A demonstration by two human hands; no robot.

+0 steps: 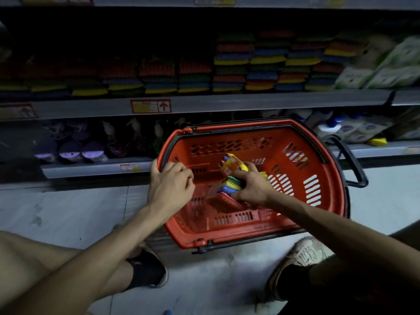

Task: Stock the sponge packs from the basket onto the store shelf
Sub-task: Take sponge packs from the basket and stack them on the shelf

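Observation:
A red plastic basket (322, 178) with black handles sits on the floor in front of the shelving. Inside it lies a sponge pack (229, 186) of green, yellow and blue sponges with an orange-yellow label. My right hand (252, 187) reaches into the basket and grips this pack from the right. My left hand (170, 185) rests on the basket's left rim with fingers curled over the edge. Above, the store shelf (250, 103) holds several stacks of the same coloured sponge packs (238, 64).
White-green packets (384, 67) fill the shelf's right end. The lower shelf carries purple-lidded jars (70, 151) and white bottles (334, 126). My shoes (302, 255) stand on the pale floor either side of the basket's near edge.

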